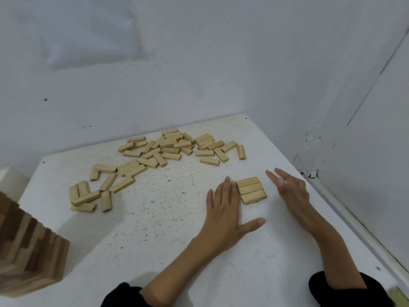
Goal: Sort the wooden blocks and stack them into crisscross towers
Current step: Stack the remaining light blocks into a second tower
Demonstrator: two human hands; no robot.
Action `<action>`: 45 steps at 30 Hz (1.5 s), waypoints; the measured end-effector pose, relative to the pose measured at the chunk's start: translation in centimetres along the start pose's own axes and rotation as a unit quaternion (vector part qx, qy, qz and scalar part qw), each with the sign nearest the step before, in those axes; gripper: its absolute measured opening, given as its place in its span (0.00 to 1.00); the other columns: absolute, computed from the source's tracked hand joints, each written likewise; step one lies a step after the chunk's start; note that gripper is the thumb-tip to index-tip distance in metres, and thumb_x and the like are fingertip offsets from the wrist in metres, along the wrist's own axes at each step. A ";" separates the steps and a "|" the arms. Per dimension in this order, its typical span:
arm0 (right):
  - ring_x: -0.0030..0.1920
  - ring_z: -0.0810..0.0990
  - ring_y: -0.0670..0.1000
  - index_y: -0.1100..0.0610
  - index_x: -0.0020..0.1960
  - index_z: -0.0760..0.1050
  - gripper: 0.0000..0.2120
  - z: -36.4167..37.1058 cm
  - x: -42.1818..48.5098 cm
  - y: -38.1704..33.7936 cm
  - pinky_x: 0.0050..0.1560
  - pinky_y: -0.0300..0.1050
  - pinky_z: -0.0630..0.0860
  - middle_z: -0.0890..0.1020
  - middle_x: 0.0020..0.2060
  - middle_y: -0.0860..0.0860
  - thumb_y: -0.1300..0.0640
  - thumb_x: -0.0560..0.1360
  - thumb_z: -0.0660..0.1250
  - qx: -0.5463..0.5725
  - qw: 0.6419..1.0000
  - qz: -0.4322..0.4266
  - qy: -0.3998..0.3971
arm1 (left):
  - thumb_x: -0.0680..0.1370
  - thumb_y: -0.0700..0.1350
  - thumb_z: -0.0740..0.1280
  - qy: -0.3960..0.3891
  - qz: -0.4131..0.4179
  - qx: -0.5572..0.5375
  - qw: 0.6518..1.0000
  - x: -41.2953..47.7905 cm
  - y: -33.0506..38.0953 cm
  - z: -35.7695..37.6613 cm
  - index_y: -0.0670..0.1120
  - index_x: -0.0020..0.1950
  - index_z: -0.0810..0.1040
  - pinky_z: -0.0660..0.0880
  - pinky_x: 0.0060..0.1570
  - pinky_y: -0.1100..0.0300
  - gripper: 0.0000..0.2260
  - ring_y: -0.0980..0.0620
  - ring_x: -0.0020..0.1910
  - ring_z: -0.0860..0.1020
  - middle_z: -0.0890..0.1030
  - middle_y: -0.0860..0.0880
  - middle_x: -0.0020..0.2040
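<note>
Three pale blocks [251,190] lie side by side on the desk [155,218]. The left hand [223,209] lies flat against their ends, fingers straight; the right hand [292,191] hovers spread just beside. An uneven nudge could skew this first layer.

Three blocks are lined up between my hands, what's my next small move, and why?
Probably reach the right hand to the loose blocks at the back for a crosswise piece: the row of three lies flush side by side, the left hand rests flat beside it, and both hands hold nothing.
</note>
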State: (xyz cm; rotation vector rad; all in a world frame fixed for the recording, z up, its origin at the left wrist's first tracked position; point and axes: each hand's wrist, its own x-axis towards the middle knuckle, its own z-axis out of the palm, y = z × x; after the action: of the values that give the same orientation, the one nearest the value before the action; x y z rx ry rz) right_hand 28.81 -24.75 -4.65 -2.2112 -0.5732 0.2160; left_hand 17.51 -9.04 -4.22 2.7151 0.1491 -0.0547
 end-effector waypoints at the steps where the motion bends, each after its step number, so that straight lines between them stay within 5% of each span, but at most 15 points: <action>1: 0.71 0.53 0.46 0.33 0.63 0.61 0.42 -0.6 0.0 0.3 0.68 0.44 0.47 0.63 0.65 0.38 0.16 0.56 0.37 -0.025 0.999 -0.019 0.009 | 0.62 0.78 0.40 -0.001 -0.001 -0.010 1.000 0.2 -0.2 -0.4 0.43 0.77 0.37 0.35 0.72 0.51 0.54 0.50 0.76 0.38 0.38 0.46 0.78; 3: 0.70 0.55 0.46 0.30 0.60 0.62 0.34 -1.6 0.0 0.7 0.66 0.42 0.48 0.64 0.65 0.38 0.20 0.58 0.51 -0.061 0.997 -0.043 -0.002 | 0.67 0.75 0.55 0.006 0.007 -0.050 0.999 0.8 -0.8 -1.2 0.46 0.78 0.42 0.40 0.72 0.55 0.50 0.52 0.75 0.42 0.43 0.49 0.78; 5: 0.65 0.53 0.40 0.28 0.60 0.61 0.35 -2.2 0.5 0.5 0.66 0.42 0.49 0.62 0.65 0.36 0.25 0.53 0.61 -0.067 0.995 -0.058 -0.050 | 0.69 0.65 0.68 0.023 0.015 -0.089 0.996 1.7 -1.6 -1.9 0.49 0.78 0.49 0.46 0.71 0.56 0.46 0.54 0.74 0.47 0.49 0.51 0.77; 10: 0.64 0.50 0.36 0.26 0.61 0.59 0.41 -2.1 2.9 -0.4 0.67 0.42 0.46 0.58 0.66 0.36 0.27 0.48 0.66 -0.089 0.981 -0.081 -0.149 | 0.66 0.59 0.76 0.064 0.015 -0.137 0.988 3.5 -2.2 -2.2 0.54 0.71 0.67 0.53 0.63 0.61 0.36 0.55 0.70 0.56 0.62 0.54 0.71; 20: 0.65 0.54 0.41 0.27 0.53 0.66 0.33 -1.8 3.9 -0.1 0.67 0.45 0.49 0.61 0.65 0.36 0.26 0.48 0.65 -0.108 0.977 -0.105 -0.151 | 0.66 0.59 0.75 0.087 0.032 -0.118 0.989 4.1 -2.6 -1.4 0.51 0.64 0.74 0.54 0.55 0.63 0.30 0.55 0.66 0.60 0.67 0.54 0.66; 27: 0.65 0.55 0.41 0.27 0.53 0.65 0.33 -1.7 3.7 0.0 0.67 0.44 0.50 0.61 0.65 0.35 0.26 0.49 0.64 -0.107 0.977 -0.112 -0.144 | 0.58 0.70 0.60 0.094 0.033 -0.123 0.987 4.1 -2.3 -1.1 0.52 0.63 0.74 0.54 0.55 0.63 0.38 0.57 0.64 0.60 0.68 0.56 0.65; 37: 0.68 0.54 0.44 0.26 0.54 0.66 0.34 -2.1 3.8 0.0 0.70 0.47 0.50 0.61 0.66 0.34 0.25 0.48 0.65 -0.103 0.976 -0.105 -0.158 | 0.61 0.67 0.67 0.123 0.025 -0.117 0.985 4.1 -1.7 -0.9 0.51 0.61 0.75 0.58 0.58 0.59 0.33 0.56 0.63 0.63 0.70 0.56 0.62; 45: 0.67 0.53 0.43 0.27 0.54 0.65 0.39 -2.2 3.7 0.2 0.70 0.47 0.48 0.60 0.65 0.34 0.17 0.44 0.59 -0.107 0.976 -0.110 -0.157 | 0.58 0.70 0.60 0.133 0.033 -0.117 0.984 4.1 -1.7 -0.8 0.52 0.60 0.76 0.58 0.55 0.59 0.36 0.57 0.61 0.64 0.71 0.56 0.61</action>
State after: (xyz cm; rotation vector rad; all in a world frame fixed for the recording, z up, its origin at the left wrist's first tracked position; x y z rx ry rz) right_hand 32.84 -24.58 -3.24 -2.3116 -1.0523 0.4085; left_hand 21.41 -6.78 -4.40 2.4791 0.1342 0.3247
